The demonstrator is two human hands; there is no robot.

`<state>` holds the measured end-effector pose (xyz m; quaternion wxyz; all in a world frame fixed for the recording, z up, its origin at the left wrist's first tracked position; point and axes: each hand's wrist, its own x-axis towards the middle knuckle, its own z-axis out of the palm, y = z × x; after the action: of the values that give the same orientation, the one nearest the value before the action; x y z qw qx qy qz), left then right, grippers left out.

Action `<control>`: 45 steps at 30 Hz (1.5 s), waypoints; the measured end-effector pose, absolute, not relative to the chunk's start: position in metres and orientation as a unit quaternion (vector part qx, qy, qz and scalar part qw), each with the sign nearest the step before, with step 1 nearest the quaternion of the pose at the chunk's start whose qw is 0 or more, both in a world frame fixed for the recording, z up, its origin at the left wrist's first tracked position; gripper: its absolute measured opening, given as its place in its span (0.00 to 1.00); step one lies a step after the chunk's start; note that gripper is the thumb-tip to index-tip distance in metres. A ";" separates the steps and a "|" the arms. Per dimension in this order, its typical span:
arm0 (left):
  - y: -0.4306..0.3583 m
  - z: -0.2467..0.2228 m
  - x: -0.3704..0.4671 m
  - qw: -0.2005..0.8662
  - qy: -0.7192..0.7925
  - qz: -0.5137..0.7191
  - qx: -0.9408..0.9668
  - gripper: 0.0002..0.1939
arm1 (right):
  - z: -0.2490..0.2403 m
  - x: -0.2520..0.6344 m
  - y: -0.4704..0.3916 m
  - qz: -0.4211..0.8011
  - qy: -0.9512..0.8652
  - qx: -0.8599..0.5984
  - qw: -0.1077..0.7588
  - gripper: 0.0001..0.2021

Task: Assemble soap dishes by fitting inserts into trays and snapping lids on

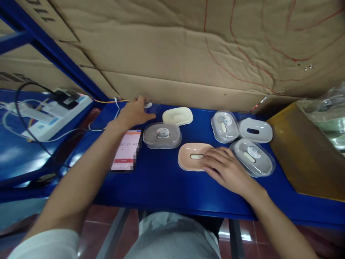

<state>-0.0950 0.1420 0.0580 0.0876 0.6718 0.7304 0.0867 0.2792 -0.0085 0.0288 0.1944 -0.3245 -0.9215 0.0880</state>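
Observation:
My left hand point(134, 113) reaches to the back of the blue table, its thumb and fingers around the edge of a clear plastic lid point(152, 108) with a round label. The fingertips there are blurred. My right hand point(225, 167) grips the right end of a peach oval soap dish point(185, 157), which has a slot with a pale piece in its middle. A cream oval piece point(178, 116) lies near the left hand. Just in front of it is a grey lidded soap dish point(161, 135). Another lidded dish point(254, 157) lies just right of my right hand.
A further lidded dish point(225, 126) and a white slotted dish point(256, 130) lie at the right. A phone point(125, 149) shows a timer. A power strip point(58, 115) with cables is on the left, a cardboard box point(307, 154) on the right. Cardboard point(161, 50) walls the back.

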 end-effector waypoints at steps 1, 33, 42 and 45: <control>0.136 0.064 -0.095 0.076 0.727 0.122 0.672 0.41 | 0.029 0.280 -0.009 0.090 -0.919 -0.332 0.194 0.13; 0.009 0.005 -0.008 0.081 0.248 0.181 0.948 0.45 | 0.029 0.288 -0.011 0.132 -0.912 -0.356 0.156 0.34; 0.007 0.016 -0.023 0.152 0.275 0.180 0.932 0.52 | 0.028 0.290 -0.010 0.160 -0.907 -0.346 0.178 0.35; 0.009 0.017 -0.026 0.149 0.267 0.159 0.939 0.53 | 0.028 0.290 -0.009 0.154 -0.910 -0.343 0.174 0.34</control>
<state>-0.0264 0.0086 0.0170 0.1491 0.9389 0.2665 0.1589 0.2897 -0.0094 0.0275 0.1738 -0.3425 -0.9103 0.1543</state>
